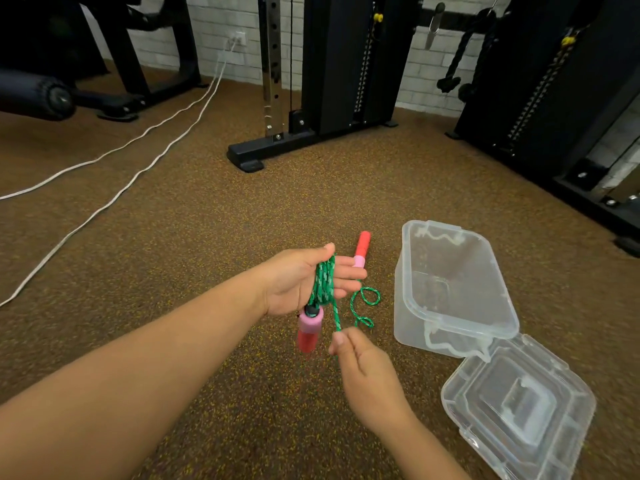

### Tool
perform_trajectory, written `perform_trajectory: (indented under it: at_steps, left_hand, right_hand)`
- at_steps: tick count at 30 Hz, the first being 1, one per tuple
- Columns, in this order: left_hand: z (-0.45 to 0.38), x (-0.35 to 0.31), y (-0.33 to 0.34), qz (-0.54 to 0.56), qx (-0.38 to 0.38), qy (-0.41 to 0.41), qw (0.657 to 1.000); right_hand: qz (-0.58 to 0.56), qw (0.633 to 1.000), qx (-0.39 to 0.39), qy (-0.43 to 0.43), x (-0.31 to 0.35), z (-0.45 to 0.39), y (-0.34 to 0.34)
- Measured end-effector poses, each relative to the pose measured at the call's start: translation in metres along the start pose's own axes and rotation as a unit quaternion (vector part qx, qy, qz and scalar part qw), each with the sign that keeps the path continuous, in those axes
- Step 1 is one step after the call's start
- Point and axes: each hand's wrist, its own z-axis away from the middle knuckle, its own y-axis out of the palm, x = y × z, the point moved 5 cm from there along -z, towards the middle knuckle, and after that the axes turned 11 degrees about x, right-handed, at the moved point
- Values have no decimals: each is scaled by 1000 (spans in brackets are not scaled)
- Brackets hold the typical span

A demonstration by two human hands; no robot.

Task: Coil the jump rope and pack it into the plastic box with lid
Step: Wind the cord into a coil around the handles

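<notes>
While the right hand (360, 355) pinches the green jump rope (323, 282) low, its strand climbs to the coil around the left hand (304, 278), fingers curled loosely; slack trails right to the far handle (362, 247) on the floor beside the open plastic box (450, 282).

One jump rope (323, 284) with two handles, one plastic box (450, 289), one lid (519, 403), two hands.

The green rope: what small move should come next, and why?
Probably the right hand should carry the rope once more round the left hand. A loose loop and the second handle lie on the floor.
</notes>
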Motion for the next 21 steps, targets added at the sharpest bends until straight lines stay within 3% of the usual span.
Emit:
perform_trajectory:
  at_steps: [6,11,16,21]
  left_hand:
    - [-6,6,2,-154,-55,-46,986]
    - [6,17,5,-321,-12,-136,937]
    - [17,24,17,-346,126,-197,909]
    - [20,13,25,-327,120,-156,924]
  right_hand:
    - [2,997,14,-70,28,1,-14]
    - [-138,988,6,-75,37,-6,-38]
    - [-194,980,-38,-21,14,-14,-58]
    - [-209,977,-39,35,-9,-13,-35]
